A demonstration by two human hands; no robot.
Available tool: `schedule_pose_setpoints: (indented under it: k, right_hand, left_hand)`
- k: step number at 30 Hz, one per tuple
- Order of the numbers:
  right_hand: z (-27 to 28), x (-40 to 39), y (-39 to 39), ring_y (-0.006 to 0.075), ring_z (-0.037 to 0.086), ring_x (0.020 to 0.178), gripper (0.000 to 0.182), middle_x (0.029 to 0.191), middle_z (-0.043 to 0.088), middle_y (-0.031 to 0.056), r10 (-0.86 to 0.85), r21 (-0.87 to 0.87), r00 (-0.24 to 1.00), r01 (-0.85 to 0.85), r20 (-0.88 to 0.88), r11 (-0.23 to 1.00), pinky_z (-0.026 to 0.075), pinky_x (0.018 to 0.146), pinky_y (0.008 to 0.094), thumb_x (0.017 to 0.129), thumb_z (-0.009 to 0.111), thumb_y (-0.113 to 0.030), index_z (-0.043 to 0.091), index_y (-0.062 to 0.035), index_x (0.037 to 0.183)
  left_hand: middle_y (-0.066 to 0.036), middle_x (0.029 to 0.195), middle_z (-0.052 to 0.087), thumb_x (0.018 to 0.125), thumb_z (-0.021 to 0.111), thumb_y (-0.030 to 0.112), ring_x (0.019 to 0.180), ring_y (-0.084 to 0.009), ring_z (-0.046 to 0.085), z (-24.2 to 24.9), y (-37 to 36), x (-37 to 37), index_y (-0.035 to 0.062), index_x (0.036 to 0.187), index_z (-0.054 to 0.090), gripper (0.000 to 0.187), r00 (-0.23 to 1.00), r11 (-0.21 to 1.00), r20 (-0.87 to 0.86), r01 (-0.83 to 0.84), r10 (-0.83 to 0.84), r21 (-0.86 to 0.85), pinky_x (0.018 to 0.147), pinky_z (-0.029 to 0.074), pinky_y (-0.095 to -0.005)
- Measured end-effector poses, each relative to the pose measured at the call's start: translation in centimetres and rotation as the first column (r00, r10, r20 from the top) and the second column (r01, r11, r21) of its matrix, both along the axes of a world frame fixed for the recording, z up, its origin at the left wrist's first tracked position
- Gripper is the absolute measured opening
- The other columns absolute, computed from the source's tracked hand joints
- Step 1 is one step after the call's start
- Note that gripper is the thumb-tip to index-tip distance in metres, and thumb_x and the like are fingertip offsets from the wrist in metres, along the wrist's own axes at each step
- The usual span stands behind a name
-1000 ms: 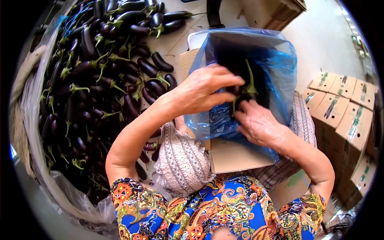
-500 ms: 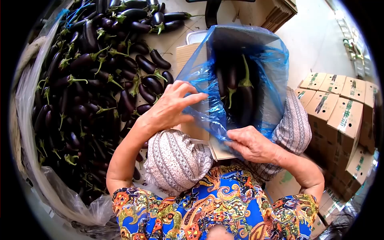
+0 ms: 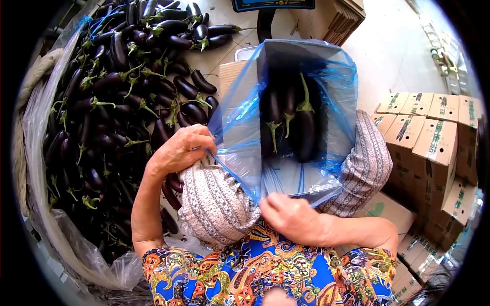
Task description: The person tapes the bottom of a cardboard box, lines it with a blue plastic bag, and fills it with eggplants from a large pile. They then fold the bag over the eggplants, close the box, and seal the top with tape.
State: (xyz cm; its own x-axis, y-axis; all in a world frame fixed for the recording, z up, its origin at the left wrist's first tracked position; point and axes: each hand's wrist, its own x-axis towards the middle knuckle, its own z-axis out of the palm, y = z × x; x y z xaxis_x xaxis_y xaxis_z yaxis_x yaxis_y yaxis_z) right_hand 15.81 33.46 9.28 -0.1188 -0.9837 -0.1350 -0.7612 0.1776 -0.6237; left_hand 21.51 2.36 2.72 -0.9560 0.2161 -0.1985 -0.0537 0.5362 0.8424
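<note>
Between my knees stands an open cardboard box [image 3: 286, 48] lined with a thin blue plastic bag [image 3: 240, 122]. Several dark eggplants [image 3: 305, 133] with green stems lie inside, toward its far end. The bag's edge is draped over the box's sides. My left hand [image 3: 184, 149] is closed on the bag's edge, out to the left of the box. At the near corner, my right hand [image 3: 293, 217] pinches the same edge close to my body. The bag is stretched taut between both hands.
A large heap of eggplants [image 3: 107, 132] covers the floor at left, edged by clear plastic sheeting [image 3: 84, 250]. Printed cartons [image 3: 434, 137] are stacked at right. Flattened cardboard [image 3: 334, 25] and a dark stand with a blue-edged top [image 3: 273, 5] are at the back.
My left hand has moved down and left and closed on the bag's edge. My right hand has come nearer my body and left, pulling the bag. The near part of the box's inside now shows.
</note>
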Motion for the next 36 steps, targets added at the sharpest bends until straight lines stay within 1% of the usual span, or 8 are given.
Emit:
schedule_pose_setpoints:
  k: [4, 8, 9, 12, 17, 28, 31, 36]
  right_hand:
    - [-1.7, 1.5, -0.6, 0.0203, 0.053, 0.081, 0.027, 0.091, 0.053, 0.0109, 0.183, -0.07, 0.901, -0.228, -0.392, 0.971, 0.047, 0.06, 0.0234, 0.076, 0.057, -0.018, 0.065, 0.0039, 0.091]
    - [-2.5, 1.9, 1.9, 0.0179, 0.056, 0.072, 0.02, 0.086, 0.055, 0.0104, 0.425, 0.175, 0.883, -0.395, -0.198, 0.902, 0.046, 0.053, 0.0257, 0.075, 0.059, -0.016, 0.063, 0.0014, 0.084]
    - [-2.1, 1.5, 2.6, 0.0208, 0.059, 0.068, 0.017, 0.083, 0.057, 0.0117, 0.406, 0.197, 0.91, -0.384, -0.083, 0.902, 0.049, 0.054, 0.0287, 0.076, 0.06, -0.016, 0.059, 0.0002, 0.081]
    - [1.5, -2.7, 1.1, 0.0348, 0.064, 0.079, 0.018, 0.087, 0.059, 0.0171, 0.274, 0.29, 0.863, -0.417, 0.425, 0.861, 0.055, 0.062, 0.0434, 0.084, 0.057, -0.013, 0.056, 0.0024, 0.093]
    - [2.0, -6.5, -1.6, 0.0346, 0.059, 0.071, 0.02, 0.081, 0.053, 0.0139, 0.035, 0.083, 0.982, -0.051, 0.187, 0.995, 0.045, 0.055, 0.045, 0.081, 0.069, -0.014, 0.052, -0.0052, 0.089]
    - [2.0, -8.8, -2.4, 0.0336, 0.064, 0.08, 0.017, 0.089, 0.063, 0.012, 0.069, 0.28, 0.766, -0.316, 0.639, 0.907, 0.052, 0.069, 0.0384, 0.081, 0.072, -0.012, 0.068, -0.0059, 0.096]
    - [3.5, -10.8, -4.3, 0.0314, 0.066, 0.078, 0.01, 0.083, 0.065, 0.0125, -0.049, 0.443, 0.831, -0.245, 0.554, 0.862, 0.052, 0.068, 0.0379, 0.081, 0.071, -0.009, 0.069, -0.0028, 0.089]
    - [-0.9, -13.6, -4.8, 0.0355, 0.065, 0.075, 0.013, 0.084, 0.063, 0.0175, -0.172, 0.404, 0.973, 0.097, 0.154, 0.91, 0.051, 0.068, 0.0403, 0.08, 0.068, -0.003, 0.067, 0.0005, 0.093]
  left_hand:
    - [-0.013, 0.1, 0.063, 0.068, 0.065, -0.004, 0.1, -0.0311, 0.061, -10.6, 1.0, 2.2, 0.0041, 0.083, 0.068, 0.017, 0.982, 0.983, -0.061, -0.183, 0.181, -0.025, 0.088, 0.049, -0.038]
    - [-0.013, 0.105, 0.061, 0.08, 0.065, -0.002, 0.099, -0.0304, 0.061, -14.6, 4.3, 1.7, -0.0028, 0.097, 0.065, 0.017, 0.945, 0.973, -0.233, -0.219, 0.229, 0.069, 0.088, 0.049, -0.0384]
    - [-0.012, 0.107, 0.062, 0.085, 0.063, -0.003, 0.1, -0.0269, 0.061, -14.8, 4.9, 1.5, -0.0036, 0.102, 0.065, 0.017, 0.943, 0.884, 0.149, -0.331, 0.298, 0.329, 0.088, 0.048, -0.0363]
    - [-0.012, 0.099, 0.061, 0.084, 0.053, 0.002, 0.099, -0.0229, 0.061, -16.0, 6.1, 0.8, -0.0013, 0.106, 0.065, 0.026, 0.937, 0.856, -0.068, -0.28, 0.341, 0.436, 0.088, 0.047, -0.0336]
    - [-0.01, 0.098, 0.063, 0.084, 0.054, 0.014, 0.095, -0.0194, 0.06, -16.8, 6.1, 1.2, -0.0023, 0.108, 0.065, 0.031, 0.867, 0.693, 0.333, -0.496, 0.37, 0.523, 0.086, 0.047, -0.0306]
    - [0.0, 0.096, 0.07, 0.089, 0.063, 0.023, 0.092, -0.0095, 0.06, -19.7, 8.6, 3.8, 0.0042, 0.104, 0.07, 0.025, 0.774, 0.591, 0.485, -0.627, 0.406, 0.507, 0.085, 0.048, -0.0272]
    - [-0.001, 0.099, 0.069, 0.094, 0.065, 0.022, 0.093, -0.0087, 0.06, -19.4, 9.2, 4.5, -0.0004, 0.106, 0.069, 0.026, 0.677, 0.374, 0.603, -0.736, 0.421, 0.565, 0.085, 0.048, -0.0253]
    - [-0.004, 0.092, 0.067, 0.089, 0.06, 0.01, 0.082, -0.0129, 0.061, -20.9, 9.8, 10.9, 0.0003, 0.104, 0.068, 0.02, 0.463, 0.396, 0.293, -0.881, 0.837, 0.259, 0.078, 0.05, -0.027]
